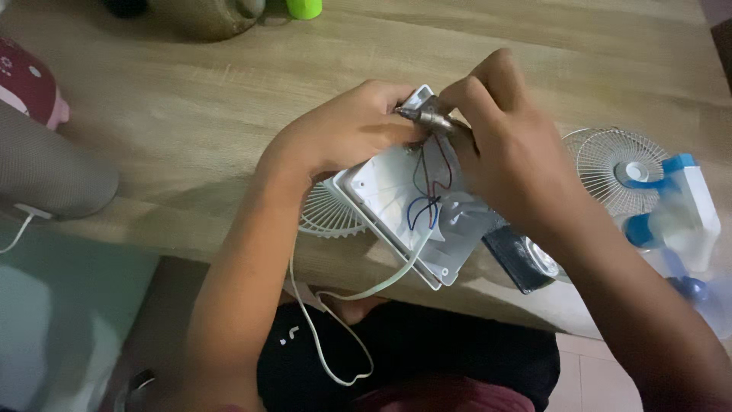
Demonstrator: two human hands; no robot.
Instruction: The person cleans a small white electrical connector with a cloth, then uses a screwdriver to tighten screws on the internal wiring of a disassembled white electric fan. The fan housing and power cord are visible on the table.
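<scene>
While the left hand clamps the top edge of the white housing, fingers curled tight over its rim, the housing stands tilted with its open back toward the camera, which leaves the wiring inside bare to view. The right hand comes in from the housing's right and pinches a small metal motor at the housing's top corner, thumb and forefinger closed narrow around it; that grip keeps the motor just above the shell, and thin red, black and blue wires run down from it into the cavity. Whether the motor sits seated in the housing or is lifted clear of it, I cannot tell, since the fingers cover the joint.

A white cord leaves the housing's lower edge and loops down over the person's lap. Behind the housing, at its lower left, a white grille lies flat. Right of the housing rests a dark flat part, and farther right a second wire grille with a blue-and-white fan body.

All this lies on a pale wood table. Far left of the housing a grey cushion-like shape rests at the table's edge; beyond the housing, a green object and a dull round pot are partly seen. Light is dim.
</scene>
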